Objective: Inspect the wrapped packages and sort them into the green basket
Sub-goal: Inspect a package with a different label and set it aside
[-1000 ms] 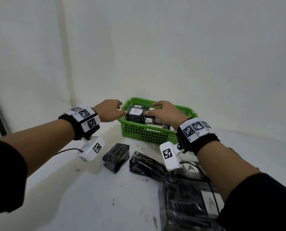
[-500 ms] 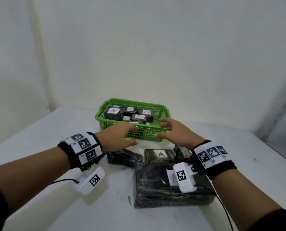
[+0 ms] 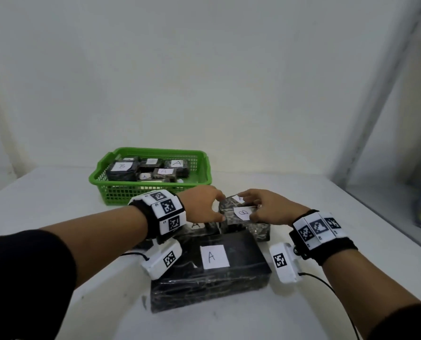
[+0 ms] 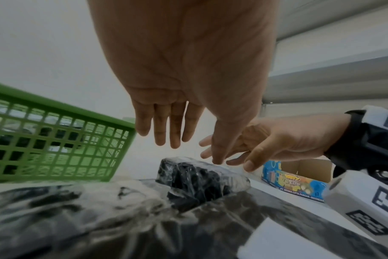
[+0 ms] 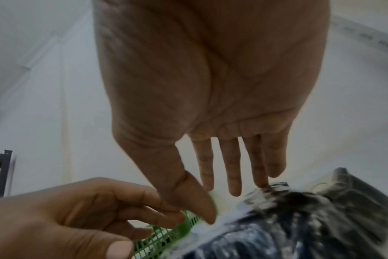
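The green basket (image 3: 150, 190) stands at the back of the white table and holds several black wrapped packages labelled A and B. In front of it a small wrapped package (image 3: 238, 213) with a B label lies on other packages. My left hand (image 3: 216, 207) is at its left side, thumb tip touching it, fingers fairly straight (image 4: 166, 140). At its right side is my right hand (image 3: 247, 204); its fingers (image 5: 233, 175) are straight and their tips meet the wrap. Neither hand is closed round the small package (image 4: 199, 178). A large wrapped package (image 3: 211, 280) labelled A lies nearest me.
More wrapped packages lie beside the small one, one at the right (image 3: 259, 233) and one under my left wrist (image 3: 194, 227). A colourful open carton (image 4: 295, 182) stands off the table's right side. White walls close the back.
Both hands have drawn back from the basket toward me and come down on the small B package. The view has shifted, so the large A package now lies in front.
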